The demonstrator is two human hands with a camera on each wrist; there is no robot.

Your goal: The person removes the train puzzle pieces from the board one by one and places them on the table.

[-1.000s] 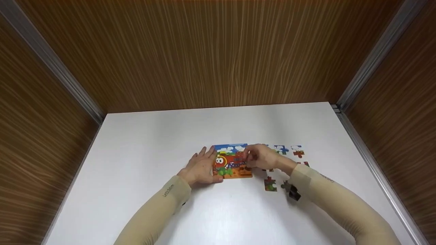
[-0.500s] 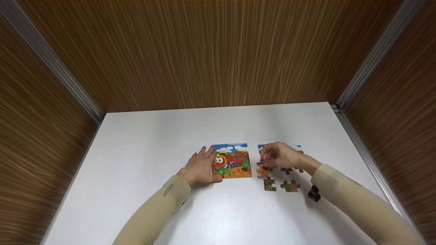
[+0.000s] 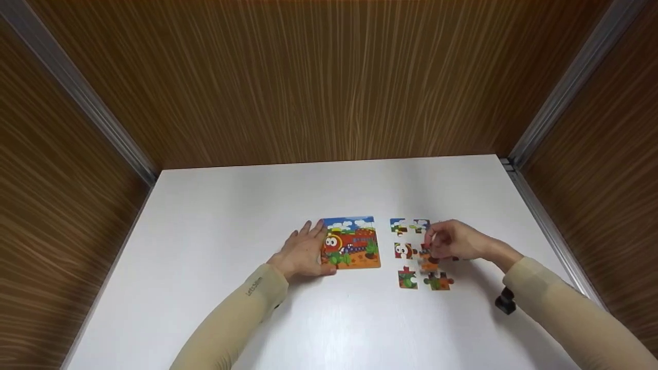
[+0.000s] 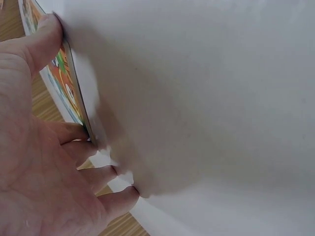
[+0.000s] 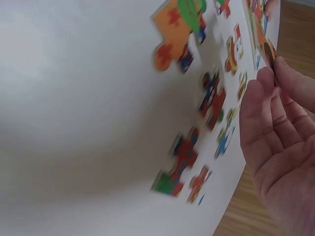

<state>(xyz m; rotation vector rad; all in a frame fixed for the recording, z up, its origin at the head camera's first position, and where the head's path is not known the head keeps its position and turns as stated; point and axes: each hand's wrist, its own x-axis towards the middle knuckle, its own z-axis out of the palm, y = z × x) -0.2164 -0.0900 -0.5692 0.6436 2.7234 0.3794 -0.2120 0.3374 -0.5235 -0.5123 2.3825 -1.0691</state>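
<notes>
A square picture board with a red cartoon train lies on the white table. My left hand rests along its left side, fingers spread and straight, the thumb at the lower left corner. In the left wrist view the thumb and fingertips touch the board's edge. My right hand pinches an orange jigsaw piece between thumb and fingertips, above the loose pieces. The right wrist view shows this piece held tilted, mostly edge-on. The hand hides some pieces behind it.
Loose jigsaw pieces lie in rough rows right of the board, among them a face piece, a green-and-red piece, a bottom piece and a sky piece. Wood-patterned panels rise behind and beside the table.
My right hand has moved right, from over the board to over the loose pieces, carrying the orange jigsaw piece. The left hand and the board have stayed in place.
</notes>
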